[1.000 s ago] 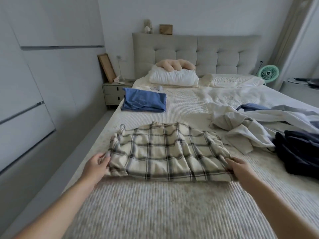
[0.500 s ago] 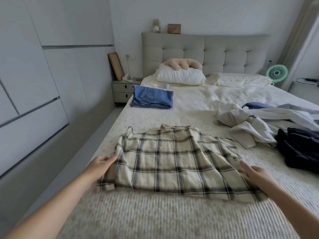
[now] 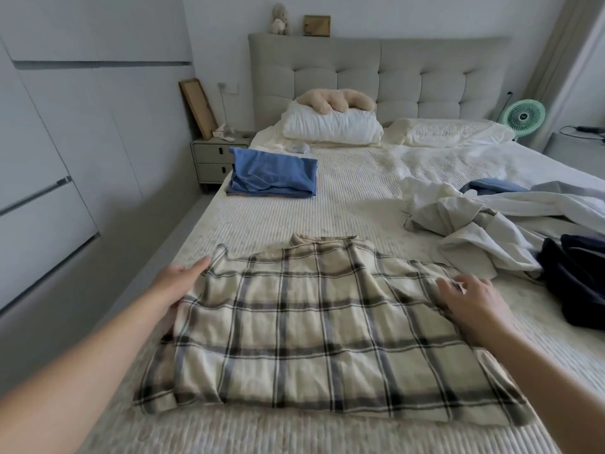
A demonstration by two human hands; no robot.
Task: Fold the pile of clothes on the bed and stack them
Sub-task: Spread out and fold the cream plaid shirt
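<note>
Both hands let go of hem, slid up sides. Plaid shirt [image 3: 314, 326] flat on bed [image 3: 360, 191], collar away from person. Left hand [image 3: 178, 286], right hand [image 3: 471, 303]: fingers straight, resting on side edges; equally near.

Single head cam, wide-angle, worn at the foot of the bed [image 3: 343, 198], facing forward and down its length toward the headboard [image 3: 376, 80]. Close on the near bedspread; both forearms enter from the bottom corners. Lens bends the wardrobe wall [image 3: 65, 142] on the left edge. No second view, so no overlap.
</note>
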